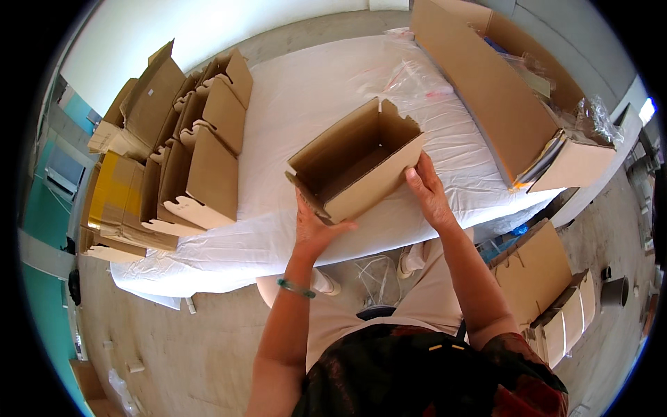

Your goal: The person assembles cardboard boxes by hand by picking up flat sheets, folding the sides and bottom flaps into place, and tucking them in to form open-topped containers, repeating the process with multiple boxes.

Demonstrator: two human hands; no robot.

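Between the two hands, above the near edge of the white-covered worktop (pixel 306 104), sits an open brown cardboard box (pixel 358 161), tilted so its hollow faces up and away. The left hand (pixel 314 226) has its grip closed on the box's lower near corner, thumb lying along the front wall and fingers tucked underneath. The right hand (pixel 429 191) presses flat against the right end wall, fingers spread upward along the edge; both hands carry the box clear of the cloth.

This looks like the stage of squaring up a freshly folded carton: the walls stand, one notched flap rises at the far side. The next move, I judge, calls for steady counter-pressure from both hands so the walls stay square.

Left of the left hand, a row of flat-folded brown carton blanks (pixel 201 160) with wavy cut tabs stands on edge, beside a yellow-faced package (pixel 114 194). Beyond the right hand lies a long brown carton (pixel 486 90) holding clear plastic bags (pixel 590 118). Below and right of it, more cartons (pixel 549 292) rest on the floor.
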